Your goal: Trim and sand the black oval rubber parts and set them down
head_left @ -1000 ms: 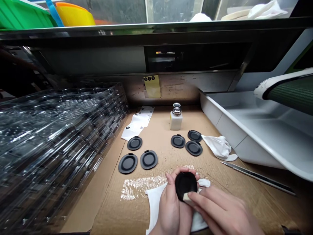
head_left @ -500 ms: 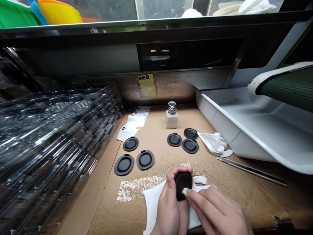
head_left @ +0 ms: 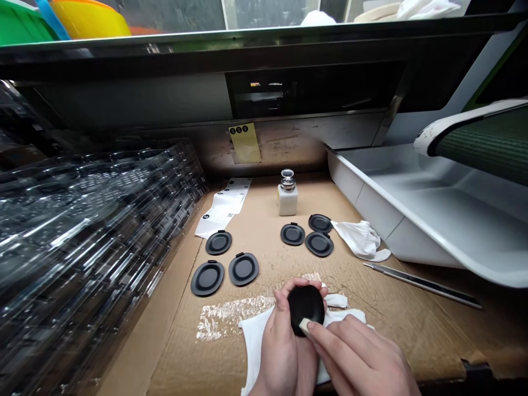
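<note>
My left hand [head_left: 282, 341] is closed around the edges of a black rounded cover [head_left: 306, 307], its smooth face turned up. Pinched in my right hand [head_left: 367, 352] is a small off-white eraser-like piece [head_left: 304, 324], which touches the cover's lower part. Beneath both hands lies a white cloth glove [head_left: 256, 341]. Similar black covers with small tabs rest on the cardboard in two groups: one at the left [head_left: 207, 278], another [head_left: 319, 244] further back on the right.
A white pump bottle [head_left: 287, 201] stands behind the covers. Printed label sheets [head_left: 225, 206] lie left of it. Stacked clear plastic trays [head_left: 136, 220] fill the left side. At the right are a white cloth [head_left: 358, 239], tweezers [head_left: 421, 285] and a large white bin [head_left: 396, 225].
The off-white piece has moved slightly left and down across the cover's face. My left hand has turned the cover a little more towards the camera. The whole view has shifted slightly.
</note>
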A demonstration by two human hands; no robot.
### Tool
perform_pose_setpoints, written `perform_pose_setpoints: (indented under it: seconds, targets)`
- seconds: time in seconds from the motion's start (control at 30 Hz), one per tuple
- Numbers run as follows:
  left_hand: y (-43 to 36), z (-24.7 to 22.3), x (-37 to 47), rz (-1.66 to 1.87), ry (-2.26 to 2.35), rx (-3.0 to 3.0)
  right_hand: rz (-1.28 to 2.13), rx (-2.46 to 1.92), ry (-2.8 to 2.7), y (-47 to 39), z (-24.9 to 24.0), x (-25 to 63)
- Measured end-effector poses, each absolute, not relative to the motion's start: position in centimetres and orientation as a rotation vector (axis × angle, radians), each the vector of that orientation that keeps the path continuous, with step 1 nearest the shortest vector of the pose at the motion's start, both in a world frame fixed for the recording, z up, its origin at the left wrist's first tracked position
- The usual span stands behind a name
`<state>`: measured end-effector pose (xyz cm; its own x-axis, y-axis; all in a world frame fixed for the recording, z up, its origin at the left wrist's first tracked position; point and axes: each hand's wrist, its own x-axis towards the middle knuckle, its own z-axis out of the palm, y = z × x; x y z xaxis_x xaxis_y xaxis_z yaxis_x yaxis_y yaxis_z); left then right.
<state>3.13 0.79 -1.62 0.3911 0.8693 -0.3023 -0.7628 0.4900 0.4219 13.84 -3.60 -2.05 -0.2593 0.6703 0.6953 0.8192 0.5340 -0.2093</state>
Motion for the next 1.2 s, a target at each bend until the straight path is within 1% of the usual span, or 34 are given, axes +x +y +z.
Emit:
perform_pose_setpoints:
  seconds: [0.17,0.4,0.47,0.6,0.7,0.83,0.97,1.1,1.2]
  targets:
    - [0.9,-1.7,3.2,1.030,0.499,0.219,-0.317,-1.280,-2.126,-3.4,-1.9,16.3]
    - [0.9,-1.0,3.2,1.004,0.521,0.255,-0.498,-1.155,-2.218,-1.0,0.8,17.0]
    - [0.8,-0.7,3.2,1.014,0.569,0.257,-0.449,-1.166,-2.227,-0.4,1.1,17.3]
    - [0.7,-0.3,3.3,1.004,0.611,0.248,-0.240,-1.236,-2.168,0.1,1.3,20.1]
    - [0.6,-0.2,3.2,0.966,0.635,0.225,-0.182,-1.276,-2.115,0.1,1.5,21.9]
    - [0.6,-0.5,3.3,0.965,0.587,0.227,-0.030,-1.169,-2.225,-0.1,1.9,20.4]
    - [0.8,-1.0,3.2,0.987,0.527,0.276,-0.073,-1.055,-2.307,0.3,2.0,18.5]
    - [0.9,-1.3,3.1,0.963,0.551,0.317,-0.036,-1.060,-2.354,0.9,2.3,18.9]
    - [0.8,-1.3,3.2,0.995,0.545,0.322,-0.091,-1.045,-2.362,1.0,2.6,18.4]
